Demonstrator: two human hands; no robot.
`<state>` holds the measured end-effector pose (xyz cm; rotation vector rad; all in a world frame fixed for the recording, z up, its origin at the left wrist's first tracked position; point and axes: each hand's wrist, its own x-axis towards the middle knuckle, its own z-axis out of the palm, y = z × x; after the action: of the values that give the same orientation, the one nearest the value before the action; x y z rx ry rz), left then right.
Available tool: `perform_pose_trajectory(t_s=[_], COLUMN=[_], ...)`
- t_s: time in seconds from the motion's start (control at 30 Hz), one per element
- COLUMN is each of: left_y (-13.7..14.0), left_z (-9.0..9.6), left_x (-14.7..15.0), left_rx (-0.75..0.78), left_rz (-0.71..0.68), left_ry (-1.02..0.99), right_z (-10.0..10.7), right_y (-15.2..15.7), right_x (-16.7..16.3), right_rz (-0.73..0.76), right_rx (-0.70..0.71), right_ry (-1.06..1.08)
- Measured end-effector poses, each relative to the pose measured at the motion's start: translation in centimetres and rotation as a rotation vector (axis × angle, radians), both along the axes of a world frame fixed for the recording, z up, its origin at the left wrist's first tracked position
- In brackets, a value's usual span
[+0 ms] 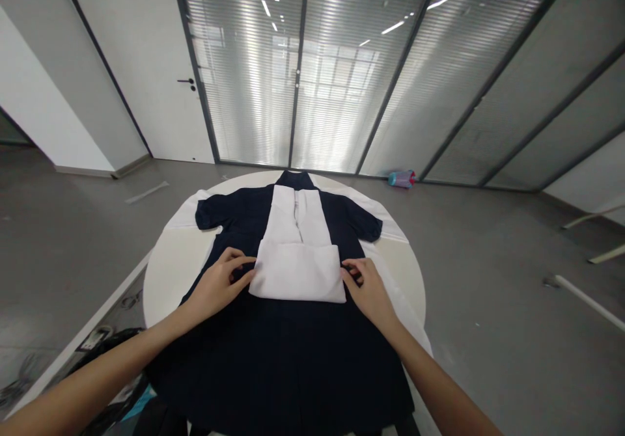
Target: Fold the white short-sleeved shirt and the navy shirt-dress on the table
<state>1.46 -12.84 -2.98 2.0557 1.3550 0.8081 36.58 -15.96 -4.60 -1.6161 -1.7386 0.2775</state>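
Observation:
A folded white garment (297,270) lies flat on a dark navy short-sleeved dress (283,351), which is spread face-up with its collar at the far end. The garment's near part is folded over into a wide band; a narrower piece with a centre slit runs up towards the collar. My left hand (222,283) grips the band's left edge between thumb and fingers. At the right edge, my right hand (364,283) has its thumb and fingertips closed on the cloth. The exact finger contact is partly hidden on both sides.
Another white cloth (390,224) lies under the dress on a round white table (163,280). The dress hem hangs over the near edge. A striped blue-and-red item (401,179) is on the floor by the glass partition. Pale poles (590,302) are at right.

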Motion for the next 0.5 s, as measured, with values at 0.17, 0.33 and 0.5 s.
perform_pose_trajectory(t_s=[0.17,0.33,0.5], left_y=[1.4,3.3,3.5], left_z=[2.2,-1.7,-5.2], left_x=[4.1,8.0,7.1], left_rx=[0.361,0.393,0.408], left_rz=[-0.18,-0.249,-0.225], left_ry=[0.245,0.433,0.511], right_z=[1.4,-0.2,-1.6], right_y=[1.8,3.2,3.1], right_x=[-3.3,-5.7,-4.8], right_rz=[0.139,0.201,0.246], right_rx=[-0.029,-0.195,-0.274], right_ry=[-0.288,-0.509,-0.548])
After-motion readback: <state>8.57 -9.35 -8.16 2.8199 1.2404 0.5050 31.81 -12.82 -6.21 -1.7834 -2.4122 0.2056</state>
